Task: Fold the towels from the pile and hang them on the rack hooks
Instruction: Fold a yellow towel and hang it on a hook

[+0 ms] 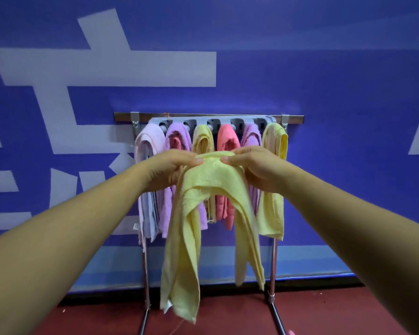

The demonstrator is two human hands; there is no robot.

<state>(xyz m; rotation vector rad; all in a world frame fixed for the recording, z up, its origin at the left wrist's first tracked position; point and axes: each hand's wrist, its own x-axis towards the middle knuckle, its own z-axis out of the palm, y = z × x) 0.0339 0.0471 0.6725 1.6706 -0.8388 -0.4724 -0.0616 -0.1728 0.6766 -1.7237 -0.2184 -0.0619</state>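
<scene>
A pale yellow towel [203, 189] hangs folded between both my hands, its two ends drooping toward the floor. My left hand [172, 169] pinches its top edge on the left, and my right hand [254, 168] pinches the same edge on the right. Behind it stands the metal rack [293, 119] with a grey hook strip [225, 122]. Several towels hang from the hooks: pale pink [146, 146], purple [177, 136], yellow [202, 139], coral [228, 139], purple [252, 137] and yellow [275, 139]. The held towel hides their middles.
The rack stands on chrome legs [272, 274] against a blue wall [348, 68] with large white lettering. Dark red floor [228, 315] runs below. No pile of towels is in view.
</scene>
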